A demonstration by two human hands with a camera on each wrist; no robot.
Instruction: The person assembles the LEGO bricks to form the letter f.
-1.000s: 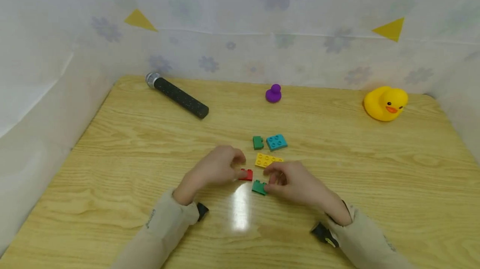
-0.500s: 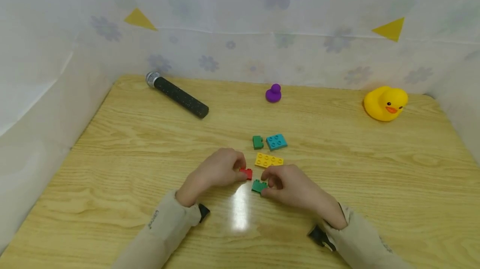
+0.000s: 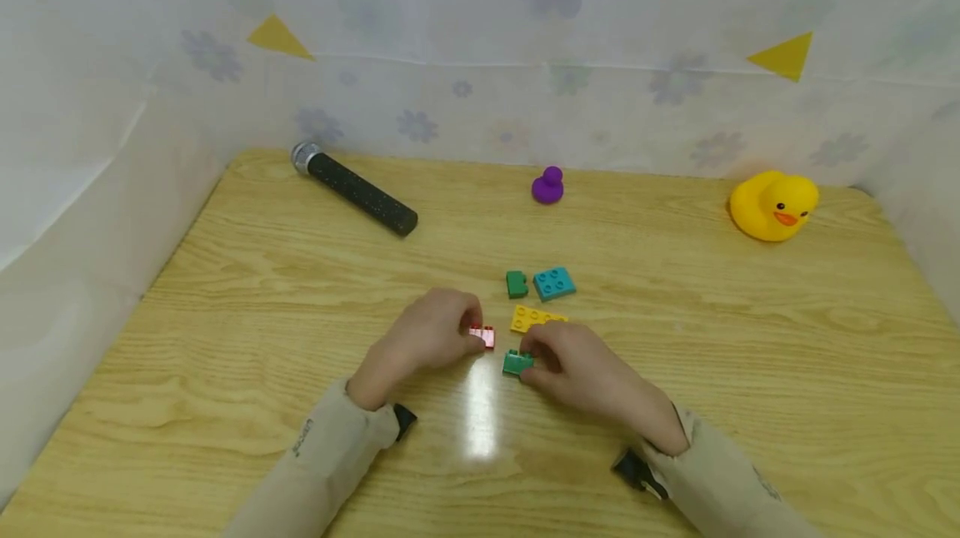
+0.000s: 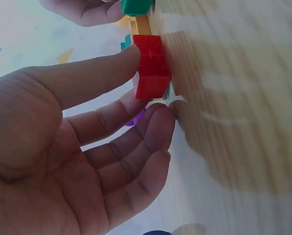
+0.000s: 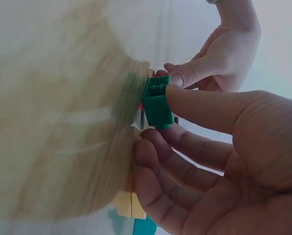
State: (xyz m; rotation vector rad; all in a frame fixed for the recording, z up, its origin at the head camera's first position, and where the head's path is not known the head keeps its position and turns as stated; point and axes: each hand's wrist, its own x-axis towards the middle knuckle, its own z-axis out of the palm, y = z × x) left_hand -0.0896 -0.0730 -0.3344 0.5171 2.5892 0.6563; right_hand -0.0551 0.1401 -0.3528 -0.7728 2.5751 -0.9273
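Observation:
My left hand [image 3: 431, 330] pinches a red toy building brick [image 4: 152, 68] between thumb and index finger, its hollow underside showing in the left wrist view. The other fingers curl loosely below it. To the right, my right hand [image 3: 577, 363] pinches a green toy building brick [image 5: 159, 104] the same way, its hollow side turned to the right wrist camera. The two bricks are a short gap apart, close over the table. Just behind the right hand lies a yellow brick [image 3: 528, 317], partly covered by the fingers. Beyond it are a small green brick [image 3: 516, 284] and a blue brick [image 3: 554, 282].
A black microphone [image 3: 360, 191] with a silver head lies at the back left of the wooden table [image 3: 225, 338]. A purple toy [image 3: 548, 186] stands at the back middle, a yellow rubber duck [image 3: 771, 206] at the back right. Flower-printed cloth [image 3: 450, 38] hangs behind.
The red brick has come up slightly, back and left in my left hand, tilting so it shines. My right hand has moved the green brick slightly away from me.

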